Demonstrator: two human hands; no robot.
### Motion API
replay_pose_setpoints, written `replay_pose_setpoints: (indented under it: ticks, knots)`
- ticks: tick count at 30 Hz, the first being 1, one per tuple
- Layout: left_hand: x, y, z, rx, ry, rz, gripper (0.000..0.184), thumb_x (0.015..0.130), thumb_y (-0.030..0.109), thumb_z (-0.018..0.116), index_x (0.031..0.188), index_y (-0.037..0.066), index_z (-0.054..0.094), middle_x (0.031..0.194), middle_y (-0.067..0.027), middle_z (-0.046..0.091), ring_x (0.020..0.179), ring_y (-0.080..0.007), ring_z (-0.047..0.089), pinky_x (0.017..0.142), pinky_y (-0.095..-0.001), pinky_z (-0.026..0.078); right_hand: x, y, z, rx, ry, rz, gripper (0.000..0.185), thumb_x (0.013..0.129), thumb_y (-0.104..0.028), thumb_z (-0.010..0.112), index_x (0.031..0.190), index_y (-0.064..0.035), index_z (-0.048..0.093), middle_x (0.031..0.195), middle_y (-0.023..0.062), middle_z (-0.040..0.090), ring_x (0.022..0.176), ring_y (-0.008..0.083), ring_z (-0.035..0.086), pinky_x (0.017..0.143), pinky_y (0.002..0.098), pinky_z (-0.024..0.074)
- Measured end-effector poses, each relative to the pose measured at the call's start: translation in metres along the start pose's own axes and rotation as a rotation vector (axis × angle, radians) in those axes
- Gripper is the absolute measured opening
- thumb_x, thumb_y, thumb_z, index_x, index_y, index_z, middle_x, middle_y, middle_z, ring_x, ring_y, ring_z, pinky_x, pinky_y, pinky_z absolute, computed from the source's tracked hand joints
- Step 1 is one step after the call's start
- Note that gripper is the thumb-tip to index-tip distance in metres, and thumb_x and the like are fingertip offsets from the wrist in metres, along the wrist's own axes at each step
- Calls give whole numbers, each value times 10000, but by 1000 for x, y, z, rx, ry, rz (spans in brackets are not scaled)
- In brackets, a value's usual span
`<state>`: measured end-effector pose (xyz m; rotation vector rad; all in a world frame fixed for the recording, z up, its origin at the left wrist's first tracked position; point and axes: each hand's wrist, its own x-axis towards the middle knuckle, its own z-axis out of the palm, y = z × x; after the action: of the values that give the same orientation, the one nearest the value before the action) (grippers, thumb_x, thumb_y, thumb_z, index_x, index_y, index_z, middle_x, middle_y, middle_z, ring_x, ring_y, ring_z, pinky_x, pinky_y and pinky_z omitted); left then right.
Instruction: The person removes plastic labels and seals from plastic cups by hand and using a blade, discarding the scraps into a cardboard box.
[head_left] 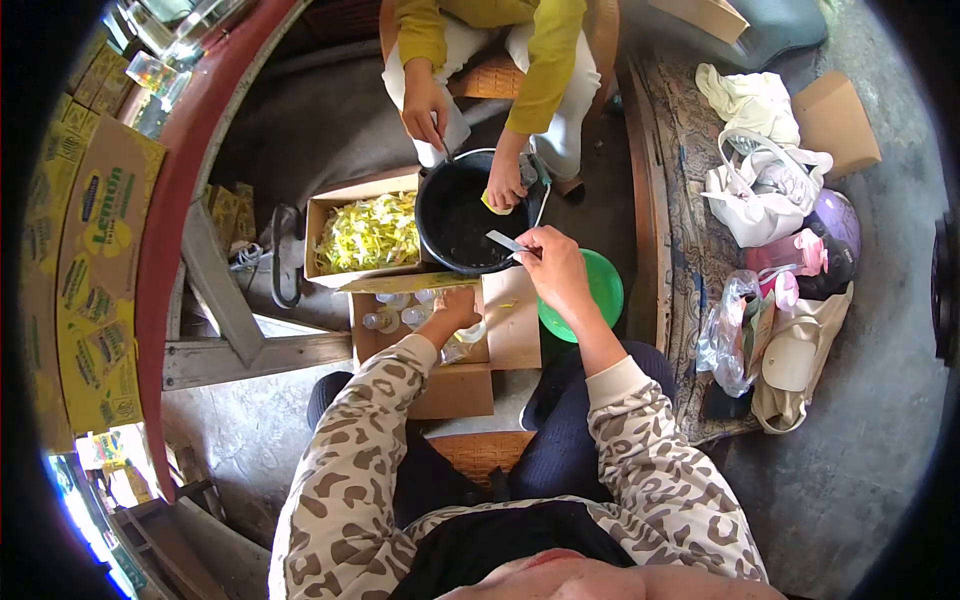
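My right hand (556,270) is closed around a knife (508,241), its flat metal blade pointing left over the rim of a black bucket (427,235). My left hand (458,306) is over an open cardboard box (512,315) and looks closed; whatever is in its fingers is hidden. Clear bottles (380,320) lie in that box around the hand. Beside my right wrist stands a green basin (612,292), partly covered by my forearm. Across the bucket, a person's hand (507,183) holds a pale yellow piece (496,204) above it.
A carton of yellow-green shreds (368,236) stands left of the bucket. The person's other hand (426,112) grips a dark handle. Bags (765,190) lie on a patterned mat (690,250) at right. A wooden frame (250,355) and lemon-printed cartons (100,280) are at left.
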<state>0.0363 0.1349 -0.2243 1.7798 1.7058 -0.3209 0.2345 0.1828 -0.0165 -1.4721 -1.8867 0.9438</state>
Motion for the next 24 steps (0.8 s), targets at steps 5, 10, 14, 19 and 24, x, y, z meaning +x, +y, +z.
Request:
replay_pose_setpoints:
  ticks: [5,10,14,19,24]
  knots:
    - [-101,42,-119,-250,115,-48,505,718,342,778,1009,-36,614,1045,-248,660,940,-354,676,856,-439,544,-7,3,-8,35,84,-48,159,790,-62,737,943,-60,694,900,113,676,838,311,666,739,414,499]
    - [-160,4,-134,-1100,204,-17,354,838,301,730,979,21,566,1058,-151,642,888,-269,676,828,-408,563,-10,-2,-24,52,232,-91,147,793,-82,744,934,-70,703,874,99,667,823,296,668,734,408,500]
    - [-213,7,-128,-1924,123,318,427,817,86,734,1142,21,464,1104,-109,594,1008,-262,645,929,-405,527,-15,-13,-27,90,239,-58,110,826,-107,721,924,-65,697,867,104,663,815,292,668,727,401,501]
    - [-226,29,-134,-1720,56,486,804,686,-41,764,1386,8,372,1214,-120,584,1087,-266,628,957,-381,504,-24,-18,-15,39,215,-153,97,829,-117,713,906,-61,691,848,103,654,813,295,655,728,403,495]
    - [-200,16,-132,-1363,109,414,728,689,-16,766,1345,23,453,1143,-94,622,1050,-202,634,918,-336,501,-32,-28,-5,-19,256,-292,70,816,-94,713,868,-61,679,815,93,620,795,289,598,719,408,472]
